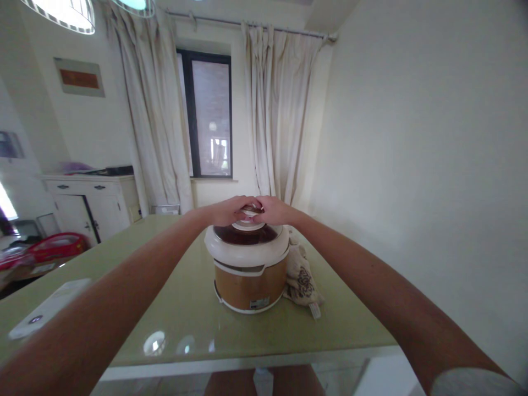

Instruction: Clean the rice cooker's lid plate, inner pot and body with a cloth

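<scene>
A round cooker (241, 287) with a brown body and white trim stands on the green tabletop. It looks like an electric rice cooker or slow cooker. On top sits its lid (231, 236), dark brown in the middle with a broad white rim. My left hand (230, 210) and my right hand (275, 211) close from both sides around the lid's knob (248, 225), with fingers meeting over it. Part of the knob is hidden by my fingers. Against the cooker's right side leans a beige cloth bag (301, 278) with a dark print and a small white tag.
The glossy green table (173, 308) has a white front edge, just beyond my knees. A flat white object (49, 308) lies on its left part. Behind are a window, curtains and a white cabinet (107, 201). A red basket (58, 246) stands at far left. A bare wall rises on the right.
</scene>
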Tool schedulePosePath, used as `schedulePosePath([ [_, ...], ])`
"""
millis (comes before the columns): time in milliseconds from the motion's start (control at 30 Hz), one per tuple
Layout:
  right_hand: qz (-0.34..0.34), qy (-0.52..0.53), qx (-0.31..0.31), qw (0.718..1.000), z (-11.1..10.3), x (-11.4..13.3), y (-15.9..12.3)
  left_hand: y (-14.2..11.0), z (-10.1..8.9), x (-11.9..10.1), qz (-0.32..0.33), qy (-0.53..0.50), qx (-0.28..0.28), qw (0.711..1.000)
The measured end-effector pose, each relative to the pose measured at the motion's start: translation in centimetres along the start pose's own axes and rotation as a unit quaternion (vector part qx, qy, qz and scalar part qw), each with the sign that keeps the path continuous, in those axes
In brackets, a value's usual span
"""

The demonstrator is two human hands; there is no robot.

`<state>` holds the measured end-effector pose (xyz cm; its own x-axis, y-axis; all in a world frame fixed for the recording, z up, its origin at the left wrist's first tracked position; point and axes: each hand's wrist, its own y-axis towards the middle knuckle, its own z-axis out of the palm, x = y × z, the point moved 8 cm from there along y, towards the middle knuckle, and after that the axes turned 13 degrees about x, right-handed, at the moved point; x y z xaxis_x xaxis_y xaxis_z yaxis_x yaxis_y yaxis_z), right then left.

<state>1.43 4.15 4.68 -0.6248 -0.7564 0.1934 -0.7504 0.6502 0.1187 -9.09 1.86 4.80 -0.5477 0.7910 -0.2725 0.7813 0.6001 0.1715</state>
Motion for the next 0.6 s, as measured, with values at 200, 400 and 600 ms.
schedulePosePath([
  [200,0.017,-0.055,0.046,0.997,0.9,0.8,0.0,-3.7,-0.6,4.9,-0.117,-0.149,-0.148,0.971],
  [400,0.032,-0.094,0.041,0.994,1.3,1.8,0.1,-10.1,5.2,12.2,-0.283,-0.324,-0.314,0.846],
  [600,0.072,-0.144,0.024,0.987,1.7,2.2,0.6,-10.7,11.1,14.7,-0.282,-0.409,-0.359,0.790],
])
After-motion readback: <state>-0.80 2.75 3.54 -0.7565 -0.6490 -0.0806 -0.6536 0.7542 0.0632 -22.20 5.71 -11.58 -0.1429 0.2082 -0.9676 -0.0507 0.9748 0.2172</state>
